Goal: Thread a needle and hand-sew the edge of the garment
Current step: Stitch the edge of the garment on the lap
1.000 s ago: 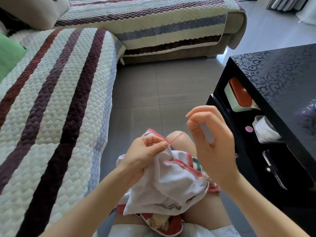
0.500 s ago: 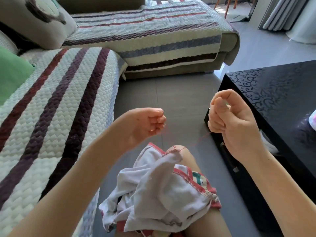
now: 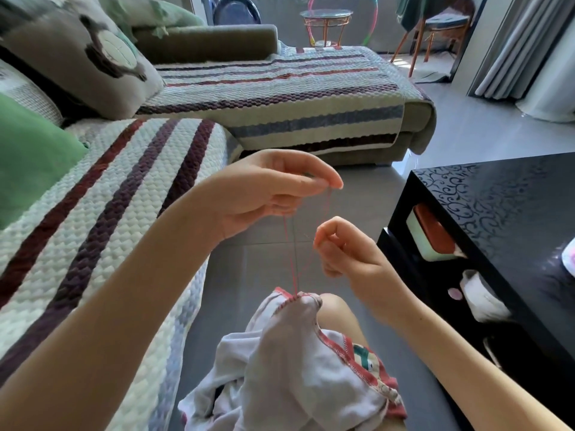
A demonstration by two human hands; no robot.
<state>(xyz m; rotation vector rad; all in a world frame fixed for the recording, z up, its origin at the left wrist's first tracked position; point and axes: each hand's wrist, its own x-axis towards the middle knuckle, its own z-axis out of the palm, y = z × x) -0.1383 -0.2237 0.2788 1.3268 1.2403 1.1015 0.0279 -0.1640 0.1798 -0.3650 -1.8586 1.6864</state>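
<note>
Head view: the red thread point(image 3: 291, 259) runs almost straight up the frame. It rises in a few thin strands from the red-trimmed edge of the white garment point(image 3: 295, 368) and spreads slightly towards the top. The garment lies bunched on the person's lap, beside the bare knee point(image 3: 334, 306). Its sewn edge is drawn into a small peak where the strands leave it.

The left hand point(image 3: 270, 188) is above the garment. Its thumb and forefinger are pinched on the upper end of the thread, and the other fingers are curled loosely beneath. The right hand point(image 3: 342, 247) is lower and just right of the strands. Its fingers are curled, and the thumb and forefinger tips are pressed together on a thin sliver that looks like the needle point(image 3: 307, 237). The sliver is too small to be sure of. One strand passes close by these fingertips, but whether it touches them cannot be told.

To the left is a sofa with a striped quilted cover point(image 3: 109, 213), a green cushion point(image 3: 28, 163) and a grey cushion point(image 3: 81, 54). At right, near the right forearm, stands a glossy black table point(image 3: 497, 206). Its lower shelf holds an orange-lidded box point(image 3: 432, 234) and a white roll point(image 3: 479, 293). Grey floor tiles point(image 3: 357, 194) lie behind the hands and thread.
</note>
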